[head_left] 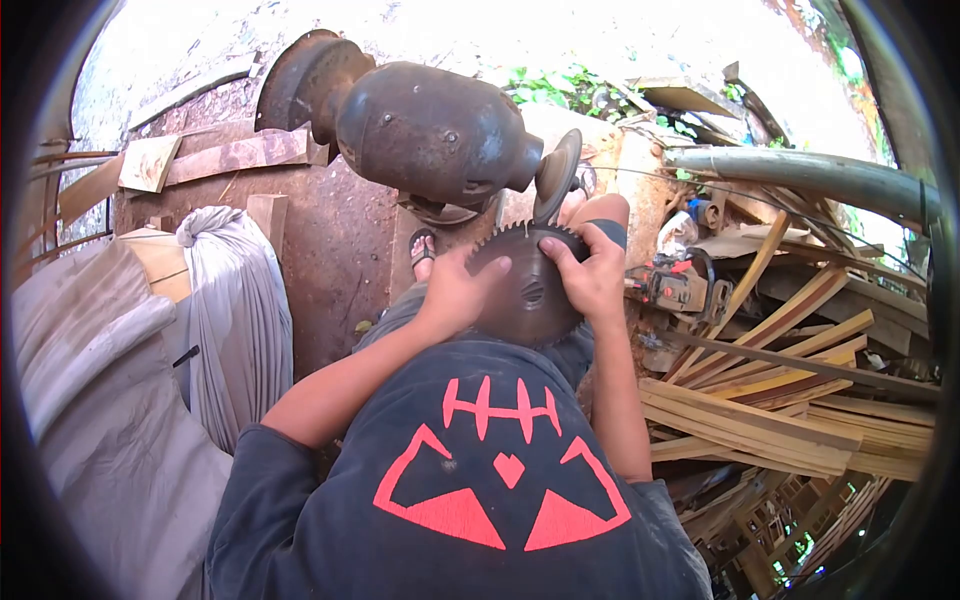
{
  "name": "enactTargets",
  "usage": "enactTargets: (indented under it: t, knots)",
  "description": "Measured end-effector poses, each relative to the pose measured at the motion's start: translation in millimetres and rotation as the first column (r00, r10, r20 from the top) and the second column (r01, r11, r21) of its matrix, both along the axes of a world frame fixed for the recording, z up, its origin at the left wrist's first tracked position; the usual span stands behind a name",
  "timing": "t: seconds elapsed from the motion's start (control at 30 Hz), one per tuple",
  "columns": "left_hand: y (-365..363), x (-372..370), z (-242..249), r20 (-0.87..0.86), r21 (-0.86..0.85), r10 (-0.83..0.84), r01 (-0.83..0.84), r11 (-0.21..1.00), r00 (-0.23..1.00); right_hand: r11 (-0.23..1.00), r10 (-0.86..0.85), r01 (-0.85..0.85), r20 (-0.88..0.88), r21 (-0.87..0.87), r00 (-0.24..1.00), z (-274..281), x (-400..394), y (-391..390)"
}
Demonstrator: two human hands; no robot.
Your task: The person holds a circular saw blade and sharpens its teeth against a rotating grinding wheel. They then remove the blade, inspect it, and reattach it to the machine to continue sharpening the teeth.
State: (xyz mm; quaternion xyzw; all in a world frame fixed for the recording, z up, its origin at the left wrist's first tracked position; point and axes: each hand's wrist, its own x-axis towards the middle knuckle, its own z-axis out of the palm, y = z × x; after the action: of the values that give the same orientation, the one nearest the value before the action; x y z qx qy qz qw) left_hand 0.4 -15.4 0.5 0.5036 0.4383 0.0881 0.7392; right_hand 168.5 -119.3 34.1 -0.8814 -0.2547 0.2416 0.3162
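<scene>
A dark round saw blade (pixel 520 300) with a toothed edge and a centre hole lies in front of my lap, gripped from both sides. On its left side my left hand (pixel 466 288) is closed, thumb on the face. My right hand (pixel 590 270) pinches the upper right part, thumb on the face and fingers behind the rim. Just beyond the blade's top edge is a thin grinding wheel (pixel 558 178), mounted on the end of a dark rusty motor (pixel 430 130). The blade's teeth appear close to the wheel; whether they touch cannot be told.
Grey cloth (pixel 120 400) hangs over things at the left. Wooden boards (pixel 240 155) lie beyond it. At the right are a red chainsaw (pixel 675 287), piled wood strips (pixel 750 425) and a thick metal pipe (pixel 800 170). A sandalled foot (pixel 422 252) shows below the motor.
</scene>
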Motion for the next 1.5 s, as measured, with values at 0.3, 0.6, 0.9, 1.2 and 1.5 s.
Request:
enactTargets:
  t: [0.3,0.6,0.9,1.2,1.5]
  knots:
    - [1,-1,-5,-0.032,0.092,-0.029,0.032,0.995,0.999,0.999,-0.017,0.017,-0.011,0.028,1.000,2,-1,1]
    - [-3,-4,-20,-0.022,0.082,-0.024,0.025,0.996,0.999,1.000,-0.024,0.024,-0.010,0.017,1.000,5,-2,2]
    - [-1,-2,-11,-0.012,0.010,-0.038,0.038,0.999,0.999,0.999,-0.012,0.012,-0.013,0.036,1.000,6,-2,1]
    - [4,-2,0,0.022,-0.235,-0.083,0.086,0.968,0.996,0.987,0.102,-0.108,-0.054,-0.116,0.993,7,10,0]
    - [-4,-13,-16,0.086,-0.264,-0.010,0.033,0.964,0.996,0.992,0.033,-0.044,-0.099,-0.114,0.995,9,5,-5]
